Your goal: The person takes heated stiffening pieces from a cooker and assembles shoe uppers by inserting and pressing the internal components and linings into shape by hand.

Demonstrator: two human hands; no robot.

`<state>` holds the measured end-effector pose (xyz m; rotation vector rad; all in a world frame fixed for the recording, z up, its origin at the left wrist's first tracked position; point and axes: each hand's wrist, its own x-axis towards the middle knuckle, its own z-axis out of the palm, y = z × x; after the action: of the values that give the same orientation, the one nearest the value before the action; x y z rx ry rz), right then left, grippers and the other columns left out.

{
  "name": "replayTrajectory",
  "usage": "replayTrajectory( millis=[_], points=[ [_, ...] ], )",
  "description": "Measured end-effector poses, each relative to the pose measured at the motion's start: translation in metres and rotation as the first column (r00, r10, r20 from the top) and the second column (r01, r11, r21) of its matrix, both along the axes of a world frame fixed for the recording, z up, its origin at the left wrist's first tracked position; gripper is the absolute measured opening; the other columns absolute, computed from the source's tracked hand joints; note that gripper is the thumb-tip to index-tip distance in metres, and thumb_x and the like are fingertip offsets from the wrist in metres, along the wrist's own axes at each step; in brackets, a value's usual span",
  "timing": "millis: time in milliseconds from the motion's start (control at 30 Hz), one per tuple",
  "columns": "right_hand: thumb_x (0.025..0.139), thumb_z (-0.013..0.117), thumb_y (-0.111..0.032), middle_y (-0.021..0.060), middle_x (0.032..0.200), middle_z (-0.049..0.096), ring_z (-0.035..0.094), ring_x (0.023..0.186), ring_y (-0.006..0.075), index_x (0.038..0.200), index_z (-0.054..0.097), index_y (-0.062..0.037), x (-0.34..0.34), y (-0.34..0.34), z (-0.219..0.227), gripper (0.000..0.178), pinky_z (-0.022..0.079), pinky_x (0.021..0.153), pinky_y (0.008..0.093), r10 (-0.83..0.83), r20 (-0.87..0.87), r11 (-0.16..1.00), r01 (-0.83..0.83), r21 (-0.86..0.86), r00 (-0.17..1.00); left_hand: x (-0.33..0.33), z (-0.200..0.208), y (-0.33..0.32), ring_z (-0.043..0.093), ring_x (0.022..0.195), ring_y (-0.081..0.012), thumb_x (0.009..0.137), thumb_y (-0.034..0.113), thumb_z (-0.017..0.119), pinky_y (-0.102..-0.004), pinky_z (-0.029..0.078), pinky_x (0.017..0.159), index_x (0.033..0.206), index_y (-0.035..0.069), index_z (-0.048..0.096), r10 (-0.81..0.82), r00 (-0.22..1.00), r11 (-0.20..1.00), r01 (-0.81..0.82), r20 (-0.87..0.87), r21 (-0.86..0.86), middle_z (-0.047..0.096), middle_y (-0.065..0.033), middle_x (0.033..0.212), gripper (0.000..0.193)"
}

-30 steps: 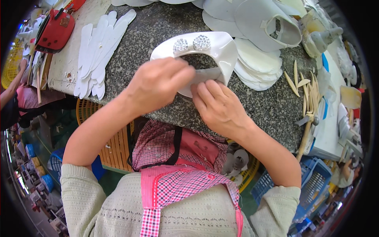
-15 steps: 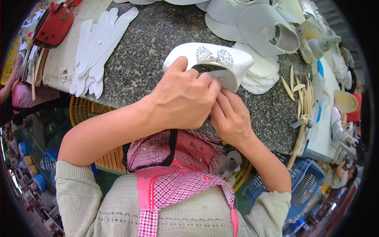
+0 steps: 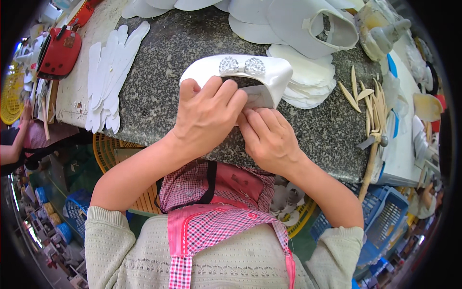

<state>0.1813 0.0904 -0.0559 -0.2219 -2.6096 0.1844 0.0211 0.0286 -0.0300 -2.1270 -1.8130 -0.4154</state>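
Note:
A glossy white shoe upper [image 3: 276, 70], with a sparkling stone-set bow on its toe, is held above the near part of the speckled stone tabletop [image 3: 159, 58]. My left hand [image 3: 207, 113] has its curled fingers on the upper's near left edge. My right hand [image 3: 272, 139] pinches the near back edge, and its fingertips meet those of my left hand there. The grey lining shows inside the opening. What exactly lies between the fingertips is hidden. Just beyond the upper, to the right, lies a stack of thin white rounded pieces [image 3: 310, 79].
Pale shoe uppers [image 3: 288, 21] overlap at the back. Long white strips [image 3: 108, 72] lie left, near a red box [image 3: 60, 53]. Right are pale slender pieces [image 3: 353, 96], a wooden-handled tool [image 3: 366, 176] and a stained pot [image 3: 378, 29]. A blue basket [image 3: 380, 216] stands below. Another person's arm [image 3: 19, 139] shows far left.
In the picture, the upper and both hands sit further left. My left hand has shifted back along the edge, and its fingers, blurred before, now show clearly. Both hands still hold the upper.

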Motion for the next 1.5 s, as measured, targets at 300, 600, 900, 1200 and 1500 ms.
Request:
replayTrajectory(
  millis=[300, 600, 900, 1200, 1500],
  points=[
    [0.067, 0.051, -0.01, 0.013, 0.089, 0.053, 0.052, 0.081, 0.0238, 0.095, 0.058, 0.0083, 0.002, 0.0, -0.008, 0.035, 0.046, 0.073, 0.0318, 0.004, -0.076, 0.999, -0.007, -0.037, 0.997, 0.002, 0.012, 0.008, 0.051, 0.068, -0.0146, 0.074, 0.016, 0.063, -0.0357, 0.03, 0.069, 0.074, 0.014, 0.055, 0.014, 0.992, 0.993, 0.001, 0.124, -0.119, 0.052, 0.0036, 0.063, 0.008],
    [0.067, 0.051, -0.012, 0.0101, 0.083, 0.052, 0.05, 0.078, 0.0216, 0.09, 0.06, 0.0066, 0.002, 0.001, -0.003, 0.031, 0.043, 0.071, 0.0298, 0.016, -0.053, 1.0, -0.016, -0.003, 0.998, -0.006, -0.012, 0.017, 0.052, 0.065, -0.0134, 0.073, 0.018, 0.065, -0.0344, 0.032, 0.067, 0.072, 0.016, 0.058, 0.021, 0.991, 1.0, -0.021, 0.134, 0.001, 0.054, 0.0063, 0.061, 0.007],
    [0.071, 0.052, -0.014, 0.0088, 0.089, 0.055, 0.052, 0.09, 0.0215, 0.092, 0.061, 0.0021, 0.003, 0.0, -0.002, 0.028, 0.038, 0.076, 0.0362, -0.049, 0.012, 0.998, 0.048, 0.048, 0.999, -0.008, 0.006, 0.0, 0.058, 0.081, -0.0114, 0.071, 0.016, 0.066, -0.0329, 0.033, 0.081, 0.087, 0.011, 0.062, -0.175, 0.984, 0.978, 0.171, 0.025, 0.119, 0.063, 0.0006, 0.088, 0.017],
    [0.069, 0.063, -0.028, 0.009, 0.118, 0.051, 0.048, 0.111, 0.0186, 0.114, 0.054, -0.0015, 0.011, -0.003, 0.009, 0.052, 0.031, 0.074, 0.0439, -0.142, 0.195, 0.987, 0.123, 0.106, 0.97, -0.017, -0.005, -0.037, 0.052, 0.093, -0.0128, 0.069, 0.017, 0.061, -0.0321, 0.032, 0.065, 0.11, 0.004, 0.058, -0.148, 0.977, 0.979, 0.123, -0.151, -0.164, 0.057, -0.0042, 0.114, 0.043],
    [0.067, 0.069, -0.031, 0.0113, 0.13, 0.043, 0.044, 0.114, 0.0202, 0.123, 0.047, 0.0003, -0.003, -0.001, 0.022, 0.068, 0.036, 0.073, 0.0407, -0.239, 0.427, 0.971, 0.214, 0.107, 0.872, -0.02, -0.01, -0.032, 0.05, 0.087, -0.0144, 0.066, 0.015, 0.06, -0.0257, 0.035, 0.057, 0.109, 0.001, 0.058, -0.137, 0.987, 0.979, 0.122, -0.086, -0.163, 0.054, -0.003, 0.105, 0.044]
  ],
)
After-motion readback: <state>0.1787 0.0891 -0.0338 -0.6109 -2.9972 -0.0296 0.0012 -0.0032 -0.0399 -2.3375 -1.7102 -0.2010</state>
